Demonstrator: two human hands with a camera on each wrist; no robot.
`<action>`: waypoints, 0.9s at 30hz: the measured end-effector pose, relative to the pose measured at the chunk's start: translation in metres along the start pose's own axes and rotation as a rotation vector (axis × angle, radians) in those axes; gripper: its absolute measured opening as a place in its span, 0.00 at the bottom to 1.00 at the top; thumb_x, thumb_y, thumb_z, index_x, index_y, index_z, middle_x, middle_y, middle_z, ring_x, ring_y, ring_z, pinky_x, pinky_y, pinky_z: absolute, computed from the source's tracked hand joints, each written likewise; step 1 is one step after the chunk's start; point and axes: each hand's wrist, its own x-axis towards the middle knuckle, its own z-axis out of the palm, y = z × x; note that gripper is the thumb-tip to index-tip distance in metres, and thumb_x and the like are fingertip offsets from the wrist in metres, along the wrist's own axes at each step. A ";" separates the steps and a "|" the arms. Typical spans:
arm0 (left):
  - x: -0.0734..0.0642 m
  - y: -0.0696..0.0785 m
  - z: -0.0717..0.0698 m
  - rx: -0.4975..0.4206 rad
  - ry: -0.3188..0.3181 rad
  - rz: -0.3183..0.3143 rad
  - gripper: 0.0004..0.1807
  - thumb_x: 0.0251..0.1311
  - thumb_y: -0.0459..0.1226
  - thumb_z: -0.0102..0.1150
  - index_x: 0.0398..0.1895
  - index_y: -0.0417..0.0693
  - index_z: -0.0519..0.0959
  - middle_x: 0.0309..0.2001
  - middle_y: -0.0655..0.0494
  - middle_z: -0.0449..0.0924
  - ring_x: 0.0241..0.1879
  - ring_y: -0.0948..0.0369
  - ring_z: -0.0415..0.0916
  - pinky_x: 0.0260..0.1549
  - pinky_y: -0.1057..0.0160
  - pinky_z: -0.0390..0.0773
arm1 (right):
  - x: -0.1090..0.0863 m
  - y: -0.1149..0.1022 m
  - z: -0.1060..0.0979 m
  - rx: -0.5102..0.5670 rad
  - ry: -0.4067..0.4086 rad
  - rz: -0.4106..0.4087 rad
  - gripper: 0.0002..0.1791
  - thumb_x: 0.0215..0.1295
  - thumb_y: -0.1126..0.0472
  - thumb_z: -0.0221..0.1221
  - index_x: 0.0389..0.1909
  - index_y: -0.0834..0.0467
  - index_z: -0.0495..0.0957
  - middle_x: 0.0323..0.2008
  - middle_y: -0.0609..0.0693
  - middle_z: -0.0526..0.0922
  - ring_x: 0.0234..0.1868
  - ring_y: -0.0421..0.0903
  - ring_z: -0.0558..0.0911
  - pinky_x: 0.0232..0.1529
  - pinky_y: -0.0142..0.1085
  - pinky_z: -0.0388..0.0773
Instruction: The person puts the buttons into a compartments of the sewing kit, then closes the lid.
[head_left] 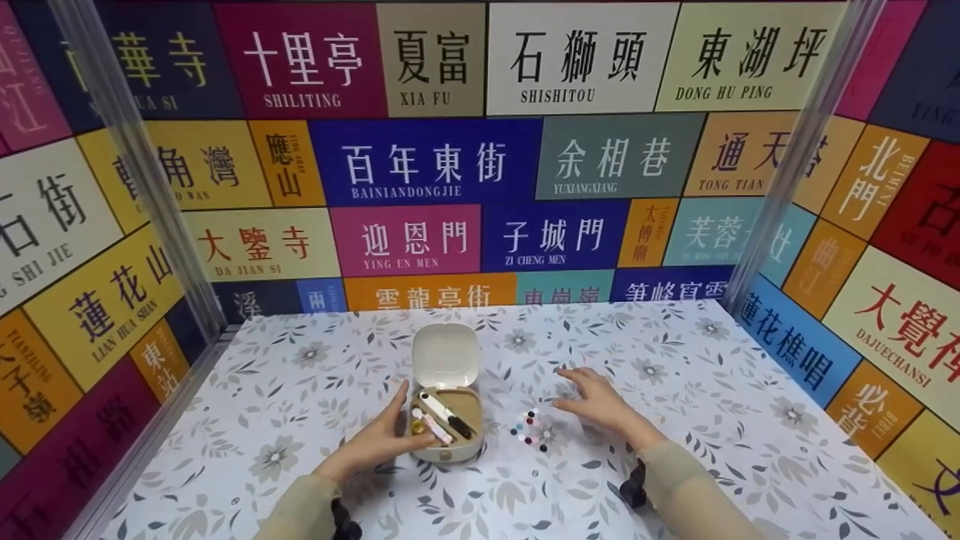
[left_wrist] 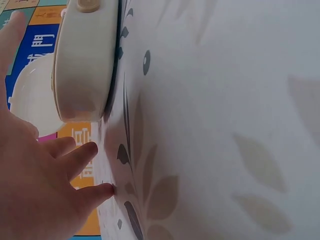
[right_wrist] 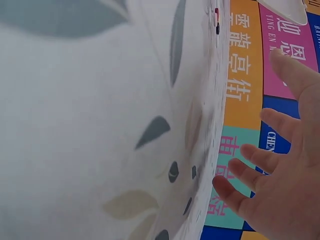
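Observation:
A small cream box (head_left: 469, 448) stands on the table with its lid (head_left: 445, 356) raised. Inside lie a slim white-and-black tool (head_left: 445, 415), a pink-and-white stick-like piece (head_left: 439, 429) and a small gold-coloured thing (head_left: 418, 427). My left hand (head_left: 375, 444) is beside the box's left side, thumb by the front rim and fingers spread apart. In the left wrist view, the box's wall (left_wrist: 85, 65) rises close above the fingers. To the right of the box lies a little cluster of coloured beads (head_left: 532, 431). My right hand (head_left: 604, 405) hovers right of it, fingers spread, holding nothing.
White cloth with grey leaves and flowers covers the table (head_left: 300, 405). Walls of colourful sign panels (head_left: 424, 161) enclose it at the back and both sides, with clear upright posts (head_left: 780, 172) at the corners.

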 end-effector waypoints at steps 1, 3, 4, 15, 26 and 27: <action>0.000 0.000 0.000 0.000 -0.010 0.001 0.62 0.52 0.55 0.69 0.78 0.51 0.36 0.75 0.37 0.40 0.72 0.39 0.45 0.68 0.40 0.48 | 0.000 -0.001 0.001 0.001 0.005 -0.001 0.38 0.61 0.47 0.64 0.68 0.61 0.67 0.64 0.67 0.66 0.63 0.66 0.66 0.62 0.61 0.63; -0.001 0.000 0.000 0.002 -0.035 0.002 0.61 0.52 0.55 0.69 0.78 0.51 0.37 0.76 0.38 0.40 0.73 0.40 0.43 0.68 0.39 0.47 | 0.001 -0.002 0.003 0.014 0.002 0.009 0.35 0.62 0.49 0.64 0.67 0.61 0.69 0.62 0.65 0.68 0.61 0.65 0.69 0.61 0.60 0.65; -0.002 -0.001 0.000 0.004 -0.048 0.006 0.61 0.52 0.55 0.69 0.78 0.51 0.37 0.76 0.38 0.40 0.73 0.40 0.43 0.68 0.39 0.47 | 0.001 -0.003 0.004 0.029 -0.004 0.020 0.34 0.62 0.50 0.64 0.66 0.61 0.69 0.60 0.64 0.70 0.59 0.64 0.70 0.60 0.59 0.66; -0.006 -0.004 0.001 -0.037 -0.097 0.014 0.59 0.52 0.53 0.70 0.79 0.55 0.40 0.75 0.37 0.44 0.72 0.40 0.45 0.67 0.36 0.45 | 0.008 -0.010 0.011 0.160 -0.122 0.048 0.24 0.63 0.60 0.62 0.60 0.61 0.75 0.38 0.52 0.79 0.38 0.46 0.76 0.36 0.37 0.75; -0.003 -0.003 0.007 -0.034 -0.060 -0.070 0.59 0.49 0.56 0.70 0.78 0.61 0.42 0.75 0.39 0.46 0.70 0.38 0.50 0.64 0.33 0.52 | 0.013 -0.011 0.019 0.202 -0.158 -0.020 0.21 0.56 0.66 0.65 0.52 0.64 0.81 0.35 0.51 0.83 0.34 0.44 0.77 0.36 0.36 0.78; -0.003 -0.003 0.008 -0.032 -0.055 -0.068 0.59 0.49 0.56 0.70 0.78 0.60 0.43 0.75 0.39 0.47 0.70 0.38 0.50 0.64 0.33 0.51 | 0.013 -0.011 0.020 0.198 -0.154 -0.019 0.20 0.56 0.66 0.65 0.52 0.64 0.81 0.34 0.51 0.83 0.34 0.43 0.77 0.36 0.36 0.78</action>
